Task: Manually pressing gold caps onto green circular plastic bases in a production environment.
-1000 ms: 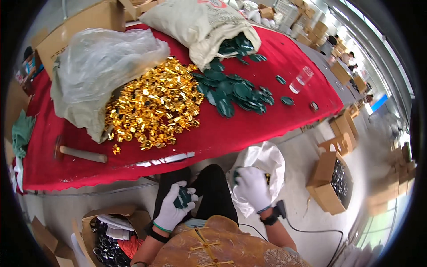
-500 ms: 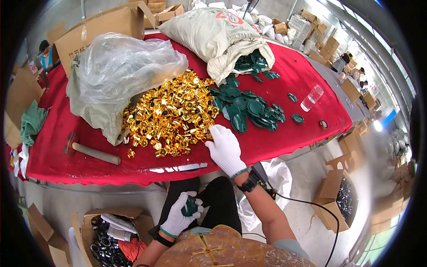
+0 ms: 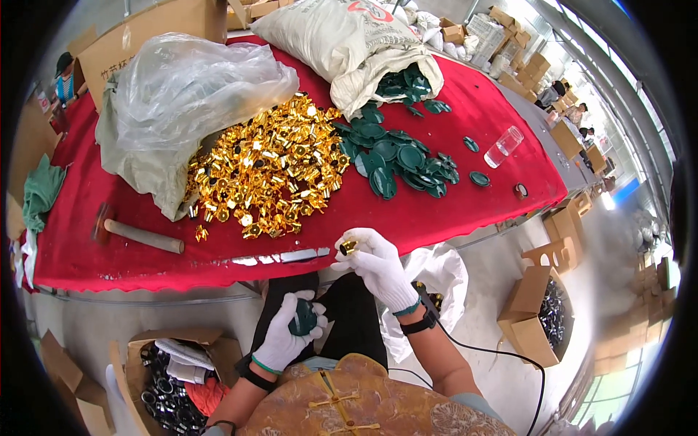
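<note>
Both of my hands wear white knit gloves. My left hand (image 3: 285,336), over my lap, is closed round a dark green disc (image 3: 303,318). Between the thumb and fingers of my right hand (image 3: 378,270) is a small gold piece (image 3: 348,248) with a dark end, held just off the table's front edge. Beyond it, on the red cloth (image 3: 283,251), lies a heap of gold pieces (image 3: 269,174). To the right of that heap is a spread of green discs (image 3: 411,157), some spilling from the mouth of a white woven sack (image 3: 342,51).
A mallet (image 3: 142,236) lies at the table's left, near crumpled clear plastic (image 3: 203,94). A clear glass (image 3: 503,146) lies at the right. Boxes of dark parts stand on the floor, left (image 3: 163,385) and right (image 3: 554,316). A cable (image 3: 502,350) runs past my right forearm.
My right hand has come back from the gold heap toward me and now holds a gold piece. My left hand keeps the green disc and has risen slightly. The view has tilted a little.
</note>
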A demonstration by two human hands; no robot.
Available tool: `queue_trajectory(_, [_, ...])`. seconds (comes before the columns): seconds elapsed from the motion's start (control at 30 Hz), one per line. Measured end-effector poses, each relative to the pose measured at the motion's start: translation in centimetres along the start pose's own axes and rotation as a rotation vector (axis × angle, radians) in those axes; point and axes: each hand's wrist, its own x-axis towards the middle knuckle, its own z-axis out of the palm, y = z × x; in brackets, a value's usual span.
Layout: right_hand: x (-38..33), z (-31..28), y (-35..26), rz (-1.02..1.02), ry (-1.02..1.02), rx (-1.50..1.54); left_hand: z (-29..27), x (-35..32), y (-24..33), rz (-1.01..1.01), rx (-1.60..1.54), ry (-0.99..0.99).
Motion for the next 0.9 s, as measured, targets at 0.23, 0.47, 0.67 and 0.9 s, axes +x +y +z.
queue_trajectory(0.23, [-2.7,1.8,1.6,-0.032,-0.019,-0.331,4.3,-0.6,1.5,0.123,0.019,-0.067])
queue_trajectory(0.47, [-4.9,4.3,2.9,-0.348,-0.05,-0.995,6.5,-1.4,1.7,0.238,0.221,-0.022])
queue_trajectory(0.67, [-6.0,4.3,5.0,-0.299,-0.01,-0.92,6.0,-1.1,0.7,0.273,0.244,0.044])
queue_trajectory(0.9, [-6.9,4.4,6.3,-0.322,0.045,-0.921,5.6,-0.7,0.2,0.312,0.407,0.011])
